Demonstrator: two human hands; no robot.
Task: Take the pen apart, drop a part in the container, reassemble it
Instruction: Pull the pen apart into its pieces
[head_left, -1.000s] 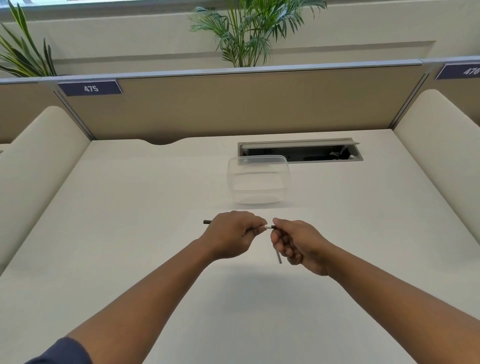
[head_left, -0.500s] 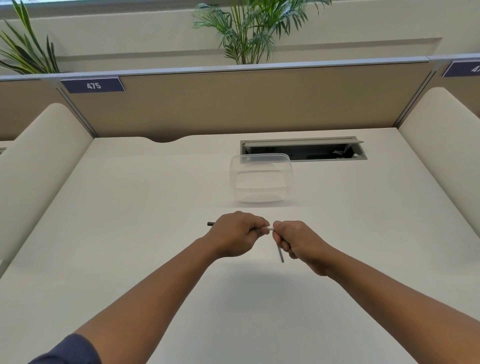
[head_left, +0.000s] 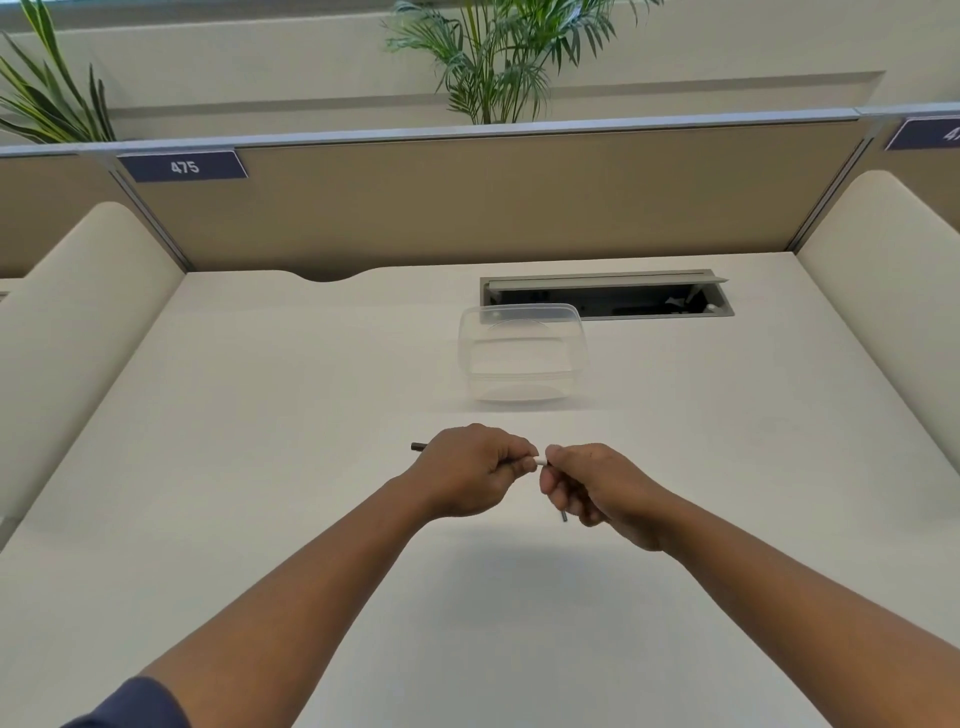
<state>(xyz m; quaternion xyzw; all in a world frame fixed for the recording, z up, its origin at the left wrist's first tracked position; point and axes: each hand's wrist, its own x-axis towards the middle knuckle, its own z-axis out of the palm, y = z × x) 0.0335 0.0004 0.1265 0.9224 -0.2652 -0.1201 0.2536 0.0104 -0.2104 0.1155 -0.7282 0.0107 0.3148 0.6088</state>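
Gripping the pen (head_left: 540, 461) at the frame's center, the left hand (head_left: 470, 470) is closing around its dark barrel while the right hand (head_left: 597, 486) is pinching the white end. The clear container (head_left: 522, 358) is standing on the table (head_left: 260, 415) just above them.
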